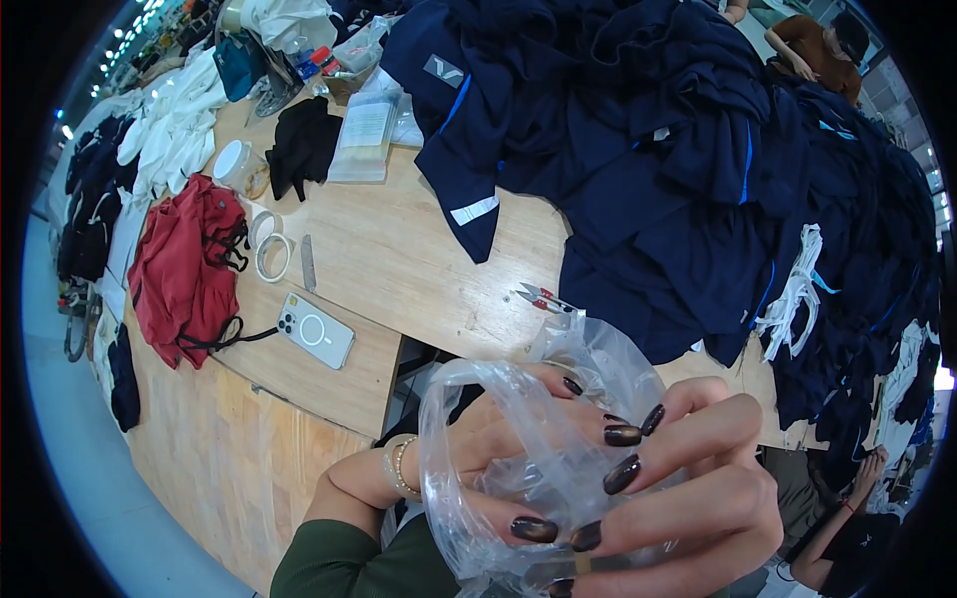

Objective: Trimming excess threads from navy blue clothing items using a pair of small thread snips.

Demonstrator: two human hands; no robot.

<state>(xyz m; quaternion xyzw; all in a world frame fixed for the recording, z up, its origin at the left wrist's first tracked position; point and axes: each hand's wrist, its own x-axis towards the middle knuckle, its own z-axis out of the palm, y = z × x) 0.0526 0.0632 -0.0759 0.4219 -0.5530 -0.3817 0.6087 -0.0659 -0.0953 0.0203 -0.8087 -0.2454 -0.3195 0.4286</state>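
Note:
Close in front of me, both hands grip a clear, crumpled plastic bag (603, 349). My left hand (488, 434), with a bracelet at its wrist, is partly inside the bag's loops, its fingers bent into the film. From the right, my right hand (703, 503) curls its fingers onto the same bag, fingertips close to those of the left. Dark polish covers the nails of both hands. What the bag holds, if anything, I cannot make out. Just beyond the bag, red-handled thread snips (546, 298) lie on the wooden table (439, 274).
A large heap of navy garments (638, 149) covers the far and right side, with a bundle of white strips (796, 299) on it. Leftward lie a phone (316, 331), tape rolls (273, 257) and a red garment (187, 274). A person (857, 558) sits at lower right.

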